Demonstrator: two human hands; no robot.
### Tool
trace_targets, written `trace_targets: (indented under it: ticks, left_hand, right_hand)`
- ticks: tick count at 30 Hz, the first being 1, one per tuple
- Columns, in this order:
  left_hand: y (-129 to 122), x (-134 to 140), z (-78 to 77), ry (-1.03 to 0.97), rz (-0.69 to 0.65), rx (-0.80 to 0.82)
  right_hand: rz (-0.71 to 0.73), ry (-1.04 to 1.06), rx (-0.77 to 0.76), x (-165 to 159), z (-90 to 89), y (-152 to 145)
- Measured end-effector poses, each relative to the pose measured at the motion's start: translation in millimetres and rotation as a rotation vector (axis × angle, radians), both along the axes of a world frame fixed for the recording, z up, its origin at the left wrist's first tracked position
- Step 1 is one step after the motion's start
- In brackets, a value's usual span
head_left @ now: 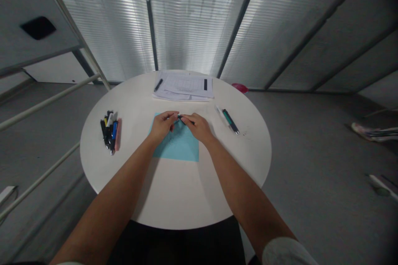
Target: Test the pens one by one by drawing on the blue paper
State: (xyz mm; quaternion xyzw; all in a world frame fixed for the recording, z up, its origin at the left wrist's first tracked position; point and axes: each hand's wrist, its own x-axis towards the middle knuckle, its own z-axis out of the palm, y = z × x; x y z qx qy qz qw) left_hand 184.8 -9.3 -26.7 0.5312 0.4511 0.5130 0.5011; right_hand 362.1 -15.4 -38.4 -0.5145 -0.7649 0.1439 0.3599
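Note:
Over a light blue sheet of paper (178,149), my two hands meet at the fingertips. A short dark pen (180,118), partly covered by the fingers, spans the gap between them. The thumb and fingers of my left hand (163,125) pinch one end of it. My right hand (199,126) is closed around the other end. Faint marks show on the blue sheet below, too blurred to make out.
The round white table (183,198) carries a pile of pens and markers (109,132) at left. Printed papers (183,85) lie at the back, a black pen (158,85) on them. At right are a green-and-black pen (230,121) and a white pen (221,115).

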Motion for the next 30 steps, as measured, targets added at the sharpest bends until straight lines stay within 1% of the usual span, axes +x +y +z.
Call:
trace_targets:
  ticks: [5, 12, 17, 24, 27, 30]
  left_hand:
    - [0.0, 0.0, 0.0, -0.006, 0.0, 0.001]
    - [-1.8, 0.0, 2.4, 0.015, -0.042, -0.009]
    - [-0.6, 1.6, 1.1, -0.055, -0.018, -0.008]
    - [-2.6, 1.2, 2.1, -0.024, -0.021, -0.004]
    - [-3.8, -0.1, 5.3, -0.04, -0.03, -0.01]
    - [-4.8, -1.5, 8.3, -0.077, -0.01, -0.023]
  right_hand:
    - [0.009, 0.009, 0.013, -0.4, 1.7, -0.7]
    - [-0.007, -0.004, -0.002, -0.8, 1.8, -1.1]
    - [-0.003, 0.003, 0.009, -0.9, 2.2, -1.6]
    - [-0.01, 0.006, -0.006, -0.2, 3.6, -1.3]
    - [-0.023, 0.061, 0.021, -0.1, 3.4, -0.3]
    - [-0.074, 0.212, 0.083, 0.4, 1.7, 2.6]
